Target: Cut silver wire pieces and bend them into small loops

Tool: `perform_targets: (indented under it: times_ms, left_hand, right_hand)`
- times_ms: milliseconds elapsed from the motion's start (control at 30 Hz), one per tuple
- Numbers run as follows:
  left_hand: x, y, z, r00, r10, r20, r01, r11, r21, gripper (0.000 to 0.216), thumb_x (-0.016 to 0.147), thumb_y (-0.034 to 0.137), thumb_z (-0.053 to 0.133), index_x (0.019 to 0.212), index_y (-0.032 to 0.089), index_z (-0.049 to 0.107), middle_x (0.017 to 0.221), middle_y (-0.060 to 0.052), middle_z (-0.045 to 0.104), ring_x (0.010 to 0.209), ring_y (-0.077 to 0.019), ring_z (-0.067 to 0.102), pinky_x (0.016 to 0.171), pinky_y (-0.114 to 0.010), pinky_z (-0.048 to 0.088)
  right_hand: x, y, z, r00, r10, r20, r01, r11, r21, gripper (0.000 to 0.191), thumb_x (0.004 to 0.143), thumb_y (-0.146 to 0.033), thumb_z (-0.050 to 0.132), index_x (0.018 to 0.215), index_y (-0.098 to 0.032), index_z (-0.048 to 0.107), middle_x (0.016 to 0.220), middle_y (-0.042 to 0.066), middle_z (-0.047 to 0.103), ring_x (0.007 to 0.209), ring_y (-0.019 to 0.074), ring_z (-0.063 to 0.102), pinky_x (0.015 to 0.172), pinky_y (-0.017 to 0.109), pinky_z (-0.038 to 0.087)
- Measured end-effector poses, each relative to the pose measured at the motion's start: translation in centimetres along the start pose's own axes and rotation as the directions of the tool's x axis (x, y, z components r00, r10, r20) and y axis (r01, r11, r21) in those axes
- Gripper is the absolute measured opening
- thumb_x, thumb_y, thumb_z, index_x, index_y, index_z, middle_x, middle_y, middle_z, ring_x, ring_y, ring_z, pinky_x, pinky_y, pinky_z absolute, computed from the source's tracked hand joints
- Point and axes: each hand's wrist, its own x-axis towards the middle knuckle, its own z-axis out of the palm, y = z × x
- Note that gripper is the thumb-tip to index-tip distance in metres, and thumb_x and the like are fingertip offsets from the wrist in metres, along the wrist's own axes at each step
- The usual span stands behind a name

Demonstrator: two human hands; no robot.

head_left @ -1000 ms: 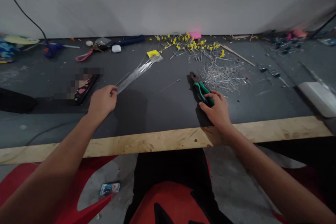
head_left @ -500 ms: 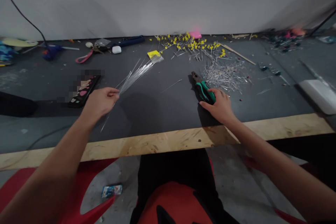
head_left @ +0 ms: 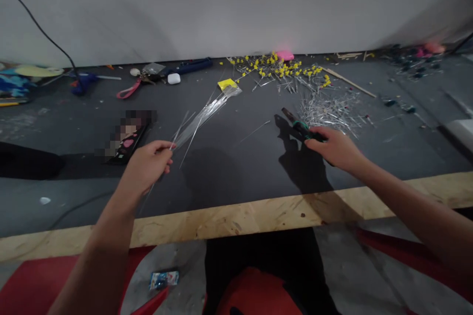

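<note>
Right hand, closed round your pliers, now has them off the table; left hand pinches thin wires near the front edge. Both hands loaded.

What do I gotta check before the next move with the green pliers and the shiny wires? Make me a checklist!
1. Left grip has hold of the thin wires: ok, pinched between thumb and fingers.
2. Right grip is around the pliers: ok, closed on the handle end.
3. Pliers are off the table: ok, they look raised above it.
4. Thin wires line up neatly: not ok, several stick out at different angles.
5. No stray wire lies between the hands: not ok, a loose wire is on the table there.
6. Pliers' jaws are open: cannot tell, too small to see.
</note>
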Motion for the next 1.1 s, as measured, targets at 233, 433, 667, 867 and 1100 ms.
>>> perform_targets:
  times_ms: [233, 433, 667, 867, 1100]
  left_hand:
    - [-5.1, 2.5, 3.8, 0.947, 0.028, 0.319, 0.071, 0.953, -0.295, 0.024, 0.076, 0.027, 0.049, 0.093, 0.022, 0.065, 0.076, -0.001, 0.067, 0.046, -0.008, 0.043, 0.042, -0.021, 0.032]
    - [-8.1, 5.1, 6.9, 0.833, 0.072, 0.548, 0.17, 0.91, -0.379, 0.024, 0.08, 0.028, 0.045, 0.094, 0.024, 0.063, 0.072, 0.001, 0.066, 0.045, -0.0078, 0.039, 0.044, -0.022, 0.032]
    - [-9.5, 6.0, 7.3, 0.818, 0.09, 0.569, 0.09, 0.955, -0.281, 0.024, 0.083, 0.032, 0.045, 0.095, 0.029, 0.066, 0.076, 0.003, 0.068, 0.045, -0.0086, 0.042, 0.042, -0.022, 0.03]
    - [-10.5, 6.8, 7.6, 0.806, 0.195, 0.558, -0.118, 0.978, -0.171, 0.026, 0.087, 0.036, 0.043, 0.095, 0.034, 0.068, 0.08, 0.003, 0.07, 0.064, -0.0148, 0.06, 0.054, -0.025, 0.042]
    - [-10.6, 6.4, 6.9, 0.837, 0.302, 0.456, -0.311, 0.949, -0.057, 0.026, 0.088, 0.037, 0.044, 0.101, 0.037, 0.065, 0.1, 0.002, 0.072, 0.09, -0.0216, 0.065, 0.077, -0.035, 0.047]
  right_hand:
    - [-6.4, -1.9, -1.6, 0.883, 0.152, 0.444, -0.419, 0.684, 0.598, 0.028, 0.059, -0.024, 0.069, 0.087, -0.024, 0.071, 0.09, 0.005, 0.074, 0.07, 0.0219, 0.067, 0.063, 0.033, 0.054]
    - [-11.6, -1.4, 0.1, 0.798, 0.071, 0.598, -0.507, 0.616, 0.603, 0.045, 0.057, -0.026, 0.066, 0.101, -0.025, 0.072, 0.107, 0.007, 0.071, 0.096, 0.0304, 0.065, 0.091, 0.045, 0.047]
    - [-14.0, -0.7, -0.7, 0.821, 0.086, 0.565, -0.421, 0.759, 0.497, 0.022, 0.053, -0.029, 0.068, 0.074, -0.027, 0.074, 0.102, 0.006, 0.07, 0.109, 0.035, 0.057, 0.09, 0.047, 0.045]
    - [-15.2, -1.3, -0.6, 0.804, 0.12, 0.582, -0.479, 0.711, 0.515, 0.02, 0.055, -0.023, 0.068, 0.074, -0.028, 0.072, 0.133, 0.004, 0.057, 0.13, 0.0338, 0.042, 0.103, 0.048, 0.036]
    - [-14.8, -0.6, 0.7, 0.861, 0.074, 0.503, -0.353, 0.799, 0.487, 0.012, 0.067, -0.03, 0.067, 0.078, -0.028, 0.07, 0.106, 0.005, 0.066, 0.101, 0.0284, 0.06, 0.088, 0.039, 0.049]
